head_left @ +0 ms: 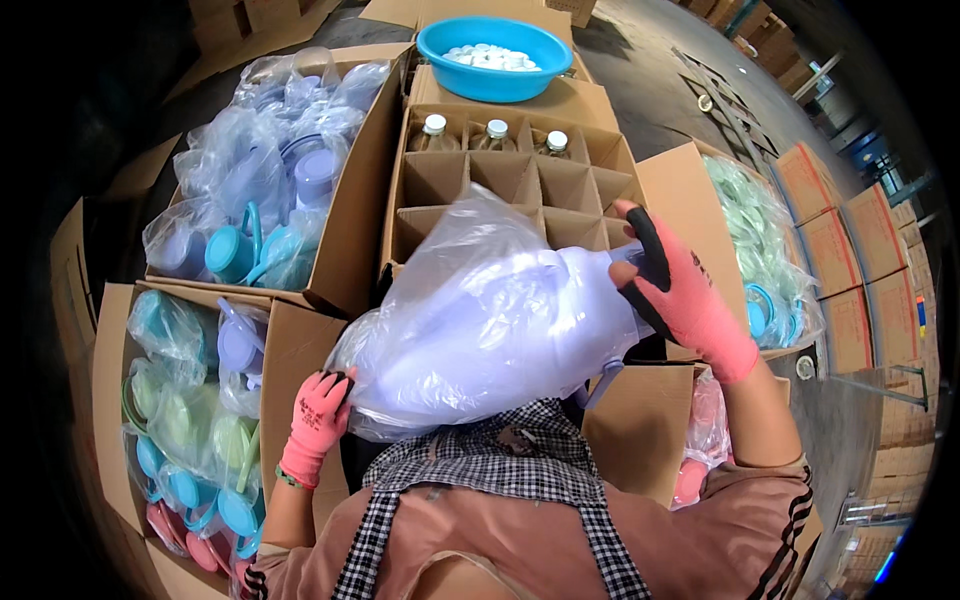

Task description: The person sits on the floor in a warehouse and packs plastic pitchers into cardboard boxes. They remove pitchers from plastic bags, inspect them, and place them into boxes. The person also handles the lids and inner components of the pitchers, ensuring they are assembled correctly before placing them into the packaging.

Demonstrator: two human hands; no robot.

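Note:
A large lavender plastic jug lies on its side before my chest, partly inside a clear plastic bag. My right hand, in a pink glove with black fingertips, grips the jug's narrow end at the right, which sticks out of the bag. A small lavender handle hangs below that end. My left hand, gloved alike, has its fingers closed on the bag's edge at the left. Just beyond stands a carton with cardboard dividers; three clear bottles with white caps stand in its far row.
A turquoise basin of white caps rests behind the divided carton. Open cartons at left hold bagged lavender parts and mixed coloured lids. At right are bagged green parts, bagged pink parts and stacked cartons.

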